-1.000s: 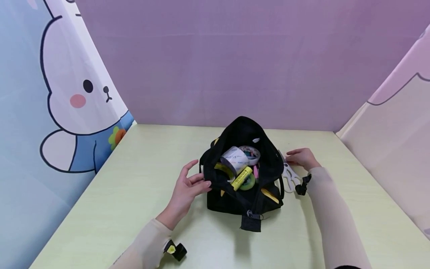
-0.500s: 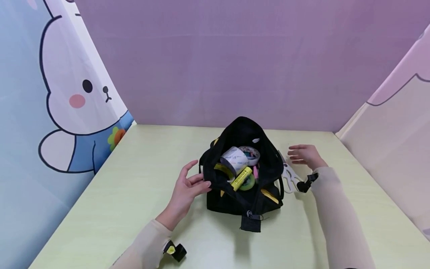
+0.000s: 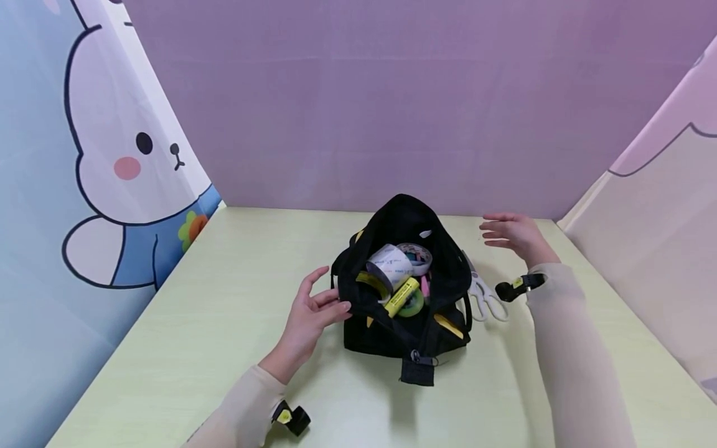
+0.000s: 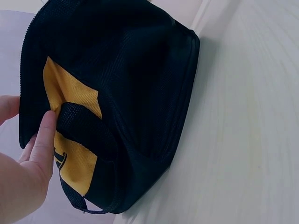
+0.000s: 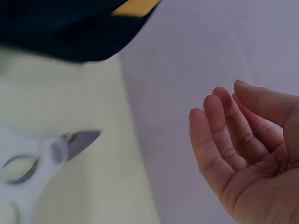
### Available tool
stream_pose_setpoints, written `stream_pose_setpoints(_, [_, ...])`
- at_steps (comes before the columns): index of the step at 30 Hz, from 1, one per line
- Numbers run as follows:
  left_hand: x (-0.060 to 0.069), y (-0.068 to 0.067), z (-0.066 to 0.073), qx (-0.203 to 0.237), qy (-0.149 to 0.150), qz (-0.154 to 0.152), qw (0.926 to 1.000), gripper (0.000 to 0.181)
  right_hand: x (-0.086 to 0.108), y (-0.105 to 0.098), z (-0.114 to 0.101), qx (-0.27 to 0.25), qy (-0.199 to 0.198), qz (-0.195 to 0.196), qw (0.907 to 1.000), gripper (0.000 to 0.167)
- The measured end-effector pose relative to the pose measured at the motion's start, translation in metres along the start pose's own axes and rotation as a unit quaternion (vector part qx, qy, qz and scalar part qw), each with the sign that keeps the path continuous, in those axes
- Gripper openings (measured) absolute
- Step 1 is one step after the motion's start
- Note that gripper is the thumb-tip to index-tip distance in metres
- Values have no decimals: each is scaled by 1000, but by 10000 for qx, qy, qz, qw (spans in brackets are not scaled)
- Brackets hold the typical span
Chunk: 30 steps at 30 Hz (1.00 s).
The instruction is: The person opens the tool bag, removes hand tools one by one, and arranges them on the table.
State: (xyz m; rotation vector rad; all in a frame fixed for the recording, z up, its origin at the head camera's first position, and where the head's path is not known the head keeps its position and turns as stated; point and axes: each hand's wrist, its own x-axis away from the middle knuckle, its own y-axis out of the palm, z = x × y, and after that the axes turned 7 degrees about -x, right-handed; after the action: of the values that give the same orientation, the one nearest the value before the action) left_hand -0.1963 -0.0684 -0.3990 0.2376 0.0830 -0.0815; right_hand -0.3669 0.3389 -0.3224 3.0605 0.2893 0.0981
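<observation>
A black bag (image 3: 364,336) with yellow patches stands unzipped on the table. Against its left rim is my left hand (image 3: 310,317), holding the edge between thumb and fingers. The left wrist view has a finger (image 4: 44,140) flat on the bag's outer side. My right hand (image 3: 518,235) hovers beyond the scissors, fingers loosely bent around nothing. White-handled scissors (image 3: 486,297) lie right of the bag, partly hidden by it; their blurred blade (image 5: 84,141) shows in the right wrist view. Inside the bag are rolls of tape (image 3: 390,266) and a yellow tube-like item (image 3: 402,297).
The pale table (image 3: 224,323) meets a purple backdrop (image 3: 364,112) behind the bag. A printed cloth (image 3: 129,205) hangs at the left, another (image 3: 661,224) at the right. A pull tab (image 3: 417,371) hangs at the bag's front.
My right hand has withdrawn from the scissors, moving up and back to the right with nothing in it. The scissors stay beside the bag. My left hand keeps its place.
</observation>
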Motion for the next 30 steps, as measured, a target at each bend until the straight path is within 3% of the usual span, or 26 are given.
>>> stream_pose_setpoints(6, [0,0,0,24,21,4,10000,79,8,17,-30,-576,-346,-289,9973,32])
stream_pose_setpoints(16, [0,0,0,32,28,0,10000,79,12,55,-63,-863,-690,-394,9931,24])
stream_pose_setpoints(24, [0,0,0,29,41,-35,10000,79,5,93,-67,-771,-976,-390,9915,19])
stream_pose_setpoints(30, [0,1,-1,18,64,-29,10000,79,-6,113,-58,-599,-658,-621,9941,24])
